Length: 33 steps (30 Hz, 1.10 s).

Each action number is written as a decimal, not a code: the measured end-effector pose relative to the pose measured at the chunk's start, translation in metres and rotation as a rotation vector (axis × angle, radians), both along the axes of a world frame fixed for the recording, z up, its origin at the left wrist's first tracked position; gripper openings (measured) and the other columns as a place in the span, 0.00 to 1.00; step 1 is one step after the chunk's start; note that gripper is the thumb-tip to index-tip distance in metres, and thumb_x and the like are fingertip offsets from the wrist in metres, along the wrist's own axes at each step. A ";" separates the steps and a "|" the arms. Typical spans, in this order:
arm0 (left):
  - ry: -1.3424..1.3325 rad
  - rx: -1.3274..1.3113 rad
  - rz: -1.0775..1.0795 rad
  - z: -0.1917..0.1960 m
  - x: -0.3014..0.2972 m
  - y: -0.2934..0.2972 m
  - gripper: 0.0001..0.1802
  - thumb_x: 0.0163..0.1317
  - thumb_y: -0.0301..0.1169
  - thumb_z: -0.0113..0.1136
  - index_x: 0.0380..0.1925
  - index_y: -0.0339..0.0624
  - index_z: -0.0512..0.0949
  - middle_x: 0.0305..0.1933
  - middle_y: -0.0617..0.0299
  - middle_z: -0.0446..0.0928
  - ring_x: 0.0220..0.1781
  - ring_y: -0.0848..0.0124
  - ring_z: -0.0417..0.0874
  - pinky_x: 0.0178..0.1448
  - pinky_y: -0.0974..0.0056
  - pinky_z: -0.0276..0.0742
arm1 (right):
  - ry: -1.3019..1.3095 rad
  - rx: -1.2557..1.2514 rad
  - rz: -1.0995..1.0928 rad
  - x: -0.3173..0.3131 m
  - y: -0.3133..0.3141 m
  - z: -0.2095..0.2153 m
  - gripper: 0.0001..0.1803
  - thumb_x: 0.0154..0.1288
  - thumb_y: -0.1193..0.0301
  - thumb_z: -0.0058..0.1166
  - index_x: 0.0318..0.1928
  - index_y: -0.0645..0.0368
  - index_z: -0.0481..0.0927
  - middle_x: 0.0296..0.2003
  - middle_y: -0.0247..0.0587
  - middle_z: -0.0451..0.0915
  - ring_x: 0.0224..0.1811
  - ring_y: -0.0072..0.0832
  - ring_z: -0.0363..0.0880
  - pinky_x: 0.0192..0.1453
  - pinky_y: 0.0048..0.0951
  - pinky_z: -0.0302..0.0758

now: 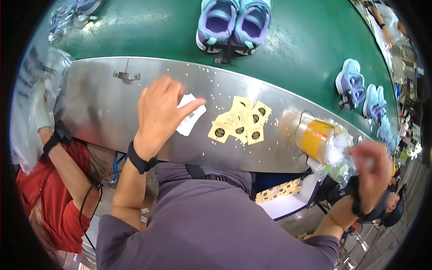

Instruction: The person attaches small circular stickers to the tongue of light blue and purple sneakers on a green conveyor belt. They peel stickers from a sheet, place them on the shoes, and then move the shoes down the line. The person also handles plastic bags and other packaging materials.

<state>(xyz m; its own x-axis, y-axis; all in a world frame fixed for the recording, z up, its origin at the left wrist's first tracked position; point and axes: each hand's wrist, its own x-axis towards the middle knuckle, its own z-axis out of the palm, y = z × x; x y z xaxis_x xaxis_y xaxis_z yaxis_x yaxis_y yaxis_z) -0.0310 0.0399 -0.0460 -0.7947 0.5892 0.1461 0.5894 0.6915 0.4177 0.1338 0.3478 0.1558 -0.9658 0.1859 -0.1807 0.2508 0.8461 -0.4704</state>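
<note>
My left hand [159, 110] is over a small stack of white paper slips [192, 118] on the metal ledge, its thumb stretched apart from the bent fingers. Whether the hand touches the slips is hard to make out. To the right lies a loose pile of small beige square packets [238, 120] with dark round prints, pale grains scattered about them. My right hand [372, 168] is raised at the far right, smeared by motion. It is nearest to a clear cylindrical container with a yellow band [315, 139], lying on its side with whitish plastic at its end.
Beyond the metal ledge [103, 99] runs a green conveyor surface [148, 31]. A pair of light-blue and purple shoes [234, 24] stands there, with more shoes [351, 81] at right. A box of beige packets [281, 191] is below the ledge. A red-clad person [67, 198] handles plastic bags at left.
</note>
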 end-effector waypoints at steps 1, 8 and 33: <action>-0.080 0.015 0.025 -0.006 0.007 -0.008 0.15 0.50 0.37 0.68 0.21 0.39 0.74 0.20 0.61 0.69 0.25 0.67 0.71 0.28 0.63 0.65 | 0.028 -0.014 -0.043 0.014 -0.015 -0.007 0.10 0.52 0.80 0.57 0.37 0.64 0.79 0.32 0.40 0.83 0.34 0.27 0.82 0.42 0.28 0.75; -0.832 0.360 0.241 -0.026 0.009 -0.030 0.11 0.59 0.32 0.61 0.28 0.33 0.76 0.23 0.70 0.72 0.26 0.83 0.67 0.31 0.73 0.64 | 0.075 -0.448 -0.372 0.037 -0.095 -0.149 0.04 0.60 0.76 0.57 0.36 0.63 0.80 0.27 0.38 0.82 0.29 0.21 0.81 0.33 0.20 0.75; -1.507 0.799 -0.217 0.019 0.100 0.073 0.06 0.57 0.24 0.62 0.35 0.37 0.76 0.34 0.66 0.78 0.35 0.80 0.76 0.43 0.74 0.72 | 0.729 -1.125 -0.792 0.071 -0.121 -0.192 0.07 0.68 0.77 0.49 0.45 0.61 0.70 0.34 0.32 0.77 0.33 0.13 0.75 0.34 0.15 0.72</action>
